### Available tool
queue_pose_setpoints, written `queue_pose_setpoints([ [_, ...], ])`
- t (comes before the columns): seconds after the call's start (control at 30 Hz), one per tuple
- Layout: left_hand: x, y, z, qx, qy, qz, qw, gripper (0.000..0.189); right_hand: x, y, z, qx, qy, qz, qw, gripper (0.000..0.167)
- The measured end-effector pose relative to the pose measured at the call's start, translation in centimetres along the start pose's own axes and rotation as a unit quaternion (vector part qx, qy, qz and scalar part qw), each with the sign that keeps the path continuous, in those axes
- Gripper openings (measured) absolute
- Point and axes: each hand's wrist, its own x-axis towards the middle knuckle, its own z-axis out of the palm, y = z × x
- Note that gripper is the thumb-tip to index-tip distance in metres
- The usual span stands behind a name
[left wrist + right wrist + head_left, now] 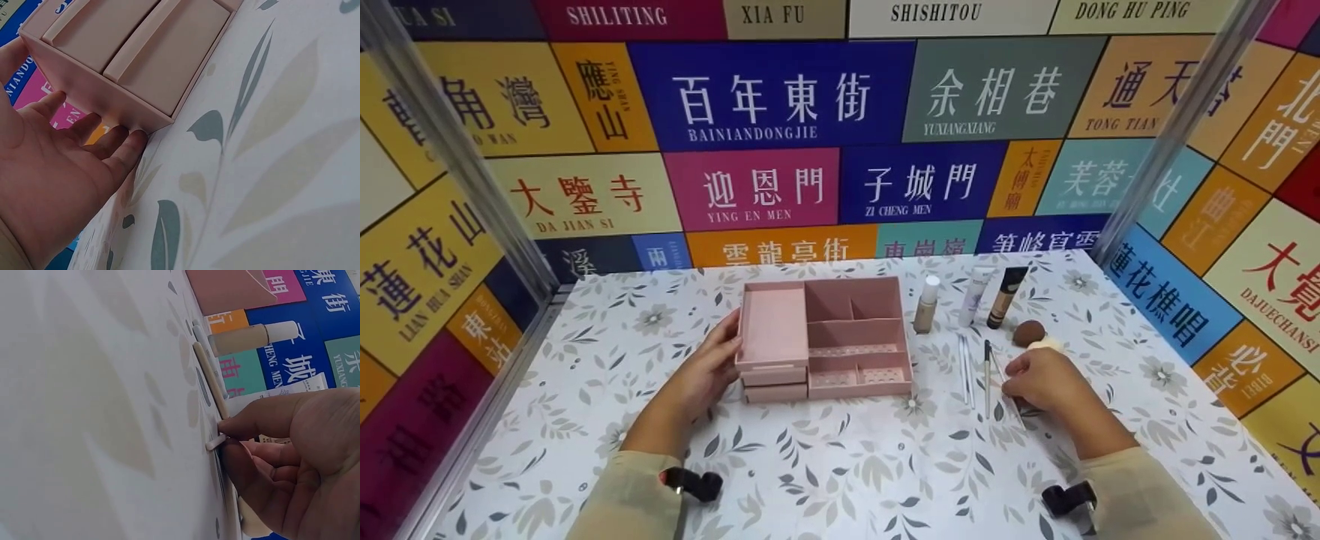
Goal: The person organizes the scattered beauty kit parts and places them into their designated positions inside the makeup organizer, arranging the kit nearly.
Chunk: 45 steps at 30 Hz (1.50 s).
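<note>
A pink desktop organizer (772, 322) stands on the table, with open compartments on its right and drawers (174, 56) low on its left. My left hand (709, 367) rests its extended fingertips against the organizer's left side wall. Over at the right, my right hand (1041, 375) pinches a thin, pale stick (215, 442) between thumb and index finger, close above the tabletop. Most of that stick is hidden by the fingers, so I cannot tell its kind. Beside this hand lie slim white sticks (964, 367) and a dark-tipped brush-like stick (987, 379).
Behind the sticks stand a beige bottle with a white cap (926, 306), a whitish tube (973, 296) and a black-and-tan tube (1006, 296). A brown sponge (1029, 332) and a cream-coloured one lie by the right hand. Sign-covered panels (765, 180) border the patterned tabletop (810, 465).
</note>
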Motion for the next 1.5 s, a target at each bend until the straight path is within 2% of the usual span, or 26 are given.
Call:
queue_pose_setpoints([
  [0.23, 0.0, -0.1, 0.0, 0.003, 0.005, 0.002, 1.0, 0.067, 0.2, 0.3, -0.3, 0.051, 0.009, 0.004, 0.9986, 0.046],
  [0.4, -0.1, 0.0, 0.0, 0.002, 0.008, -0.006, 0.9999, 0.067, 0.3, -0.5, -0.7, 0.103, 0.017, -0.003, 0.9945, 0.051],
  [0.47, -0.1, 0.1, 0.1, 0.0, 0.012, -0.012, 0.9999, 0.067, 0.2, -1.0, -0.8, 0.153, 0.008, -0.001, 0.9882, 0.053],
  [0.6, -0.1, 0.1, 0.0, 0.003, 0.016, -0.018, 0.9997, 0.068, 0.0, -2.3, -0.7, 0.249, -0.006, -0.011, 0.9683, 0.057],
  [0.73, -0.1, 0.2, -0.1, 0.009, 0.018, -0.022, 0.9996, 0.067, -0.6, -3.9, -0.5, 0.297, -0.012, -0.026, 0.9543, 0.059],
  [1.13, 0.0, -0.2, -0.2, 0.005, 0.01, 0.005, 0.9999, 0.068, -1.6, -8.3, 0.8, 0.374, -0.033, -0.065, 0.9248, 0.058],
  [1.4, 0.1, -0.2, -0.2, 0.003, 0.012, -0.003, 0.9999, 0.068, -1.3, -12.4, 1.8, 0.389, -0.064, -0.105, 0.913, 0.059],
  [1.5, 0.1, -0.2, -0.3, 0.004, 0.01, -0.007, 0.9999, 0.068, -0.8, -14.2, 2.2, 0.399, -0.075, -0.108, 0.9073, 0.06],
])
